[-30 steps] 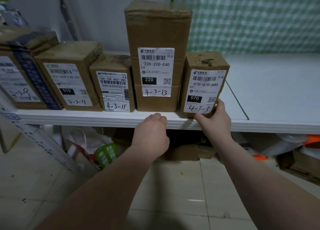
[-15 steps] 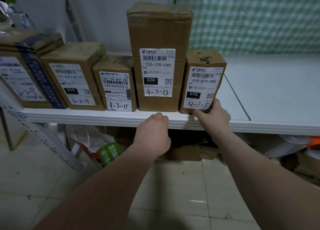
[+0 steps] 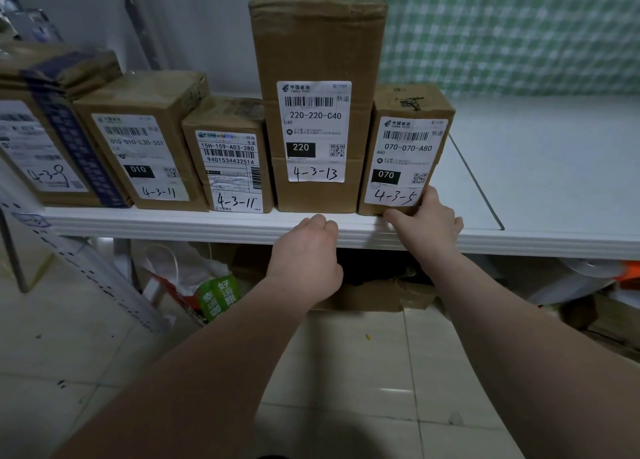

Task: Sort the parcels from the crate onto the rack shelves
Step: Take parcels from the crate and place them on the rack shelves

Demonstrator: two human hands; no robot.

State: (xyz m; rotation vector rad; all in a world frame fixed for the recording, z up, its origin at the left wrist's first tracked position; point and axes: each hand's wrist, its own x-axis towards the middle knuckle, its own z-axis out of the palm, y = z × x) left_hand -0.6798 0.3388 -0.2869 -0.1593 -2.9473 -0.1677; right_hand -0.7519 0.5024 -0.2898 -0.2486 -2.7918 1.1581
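Along the front of the white rack shelf (image 3: 207, 223) we see five parcels standing upright in a row, labels facing us. At the right end is the small brown cardboard parcel (image 3: 410, 112), printed 070-070-A80 and hand-marked 4-3-5, set just beside the tall brown cardboard parcel (image 3: 317, 43) marked 4-3-13; whether the two touch we cannot tell.

Our right hand (image 3: 429, 223) grips the small parcel at its lower right corner, with the thumb across the bottom front edge and the fingers wrapped round the right side. Our left hand (image 3: 306, 254) is curled into a fist with the knuckles against the shelf's front lip, below the tall parcel, and it holds nothing.

To the left of the tall parcel stand a short brown cardboard parcel (image 3: 228, 167) and a mid-height brown cardboard parcel (image 3: 145, 147), both marked 4-3-11, then a brown parcel bound with dark blue tape (image 3: 52, 140) at the left edge. The shelf to the right of the small parcel is bare white board.

Behind it hangs a green-and-white checked sheet (image 3: 502, 32). Under the shelf lie a green-and-white printed bag (image 3: 216, 296) and flattened brown cardboard (image 3: 374, 296) on the pale tiled floor (image 3: 346, 372).
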